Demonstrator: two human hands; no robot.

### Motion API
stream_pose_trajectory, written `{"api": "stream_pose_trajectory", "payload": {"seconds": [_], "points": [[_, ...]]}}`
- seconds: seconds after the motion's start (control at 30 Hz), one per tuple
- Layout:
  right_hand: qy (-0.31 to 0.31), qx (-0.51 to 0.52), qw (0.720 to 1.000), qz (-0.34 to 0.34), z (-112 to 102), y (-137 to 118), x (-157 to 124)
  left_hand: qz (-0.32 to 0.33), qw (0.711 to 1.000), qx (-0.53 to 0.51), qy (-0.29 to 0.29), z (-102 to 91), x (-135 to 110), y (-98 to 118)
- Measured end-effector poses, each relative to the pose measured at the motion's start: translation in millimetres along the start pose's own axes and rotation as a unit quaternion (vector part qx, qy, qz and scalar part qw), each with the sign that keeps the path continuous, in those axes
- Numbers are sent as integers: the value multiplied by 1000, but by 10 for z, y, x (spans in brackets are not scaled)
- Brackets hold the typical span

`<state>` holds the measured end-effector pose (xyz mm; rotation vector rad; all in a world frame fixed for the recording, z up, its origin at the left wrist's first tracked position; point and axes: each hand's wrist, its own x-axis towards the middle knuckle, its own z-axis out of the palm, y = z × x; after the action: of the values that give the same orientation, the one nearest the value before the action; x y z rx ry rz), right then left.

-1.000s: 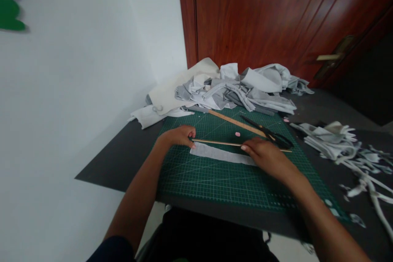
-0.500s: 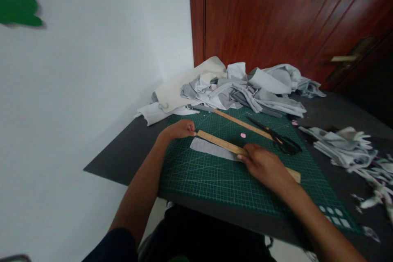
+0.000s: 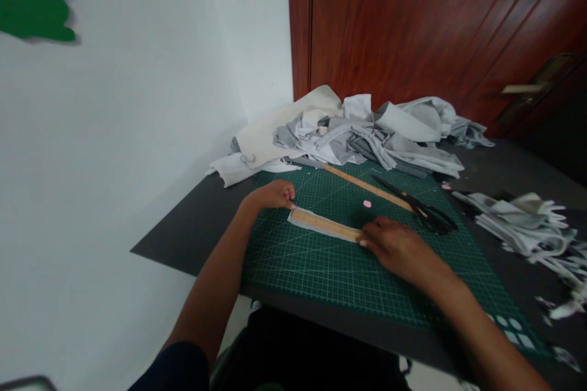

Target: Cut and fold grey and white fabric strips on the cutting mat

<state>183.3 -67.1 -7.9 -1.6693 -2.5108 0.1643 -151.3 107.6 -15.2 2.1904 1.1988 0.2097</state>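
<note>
A wooden ruler (image 3: 324,223) lies flat on a grey fabric strip (image 3: 300,224) on the green cutting mat (image 3: 330,263). My left hand (image 3: 273,195) is curled, its fingertips pinching the ruler's left end and the strip there. My right hand (image 3: 395,245) lies palm down over the ruler's right part, fingers pressing on it and hiding that end. Only a thin edge of the strip shows around the ruler.
A second wooden ruler (image 3: 367,184) and black scissors (image 3: 424,211) lie at the mat's far side, with a small pink bit (image 3: 367,203) near them. A heap of grey and white cloth (image 3: 362,131) sits by the wooden door (image 3: 435,30). Cut strips (image 3: 527,223) lie at the right. The white wall is at the left.
The ruler went from standing on edge beyond the strip to lying flat on top of it. My right hand slid with it and now presses it down.
</note>
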Motion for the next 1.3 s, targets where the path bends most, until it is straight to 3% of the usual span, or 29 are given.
{"api": "stream_pose_trajectory", "payload": {"seconds": [0.17, 0.33, 0.43, 0.5, 0.57, 0.87, 1.3], "points": [[23, -4, 1000, -20, 7, 24, 4, 8, 1000, -7, 20, 4, -3, 43], [3, 17, 999, -32, -9, 6, 13, 61, 996, -43, 57, 90, 25, 272], [-4, 28, 999, -33, -1, 0, 33, 144, 988, -51, -14, 178, 25, 460], [-9, 28, 999, -29, 14, 1, 48, 171, 983, -24, -68, 229, 15, 551], [-14, 26, 999, -24, 27, 1, 60, 177, 981, 10, -83, 266, 4, 596], [-2, -3, 1000, -17, 69, -2, 76, 169, 980, 67, -77, 324, 1, 541], [-1, 22, 999, -24, 45, 17, 63, 178, 978, 19, -112, 207, -34, 566]]}}
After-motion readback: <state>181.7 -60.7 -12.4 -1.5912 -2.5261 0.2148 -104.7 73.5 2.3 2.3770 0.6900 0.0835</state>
